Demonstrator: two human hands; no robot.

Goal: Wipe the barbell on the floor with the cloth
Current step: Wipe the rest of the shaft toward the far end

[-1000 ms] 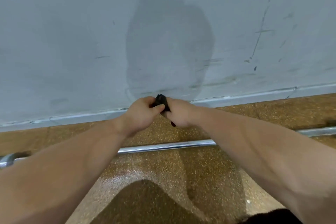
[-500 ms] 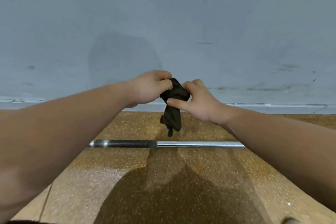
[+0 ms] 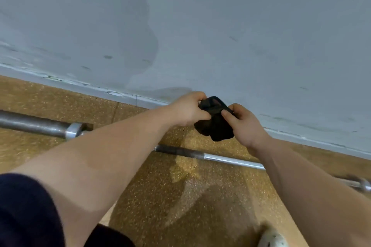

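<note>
Speckled brown floor w/ grey wall behind; steel barbell lies on it, part dark, part shiny. Left grip & right grip pinch bunched black cloth

Black cloth; silver-grey barbell with darker knurled stretch; ochre floor speckled pale; blue-grey wall flecked with dark scuffs; navy sleeve.

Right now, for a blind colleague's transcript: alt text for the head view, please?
The left hand and right hand grip a bunched black cloth above a steel barbell lying on the speckled brown floor along a grey wall.
</note>
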